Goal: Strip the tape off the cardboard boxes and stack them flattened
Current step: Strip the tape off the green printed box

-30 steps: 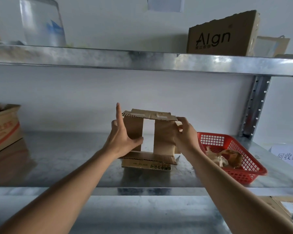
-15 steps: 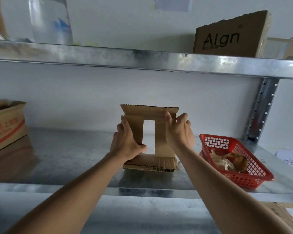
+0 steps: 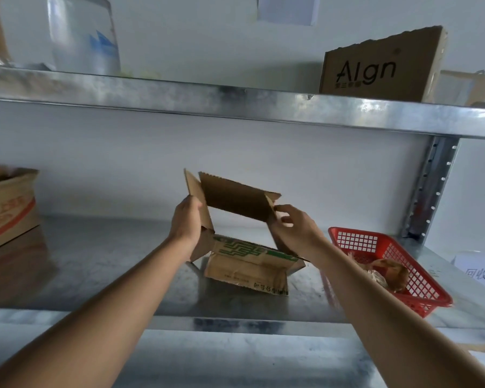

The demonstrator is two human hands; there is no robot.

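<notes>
- Head view: a small box [image 3: 244, 233], open at both ends, stands on the metal shelf [image 3: 95, 270], its lower flap with green print lying toward the camera.
- The left hand [image 3: 186, 224] grips the box's left wall, fingers wrapped behind it, out of sight.
- The right hand [image 3: 291, 228] holds the box's right wall, fingers [image 3: 284, 210] curled at its upper corner.
- A red basket [image 3: 389, 267] with crumpled scraps sits just right of the box.
- A larger carton [image 3: 6, 208] stands well left of the box; an "AIgn" carton [image 3: 381, 68] is on the upper shelf.
</notes>
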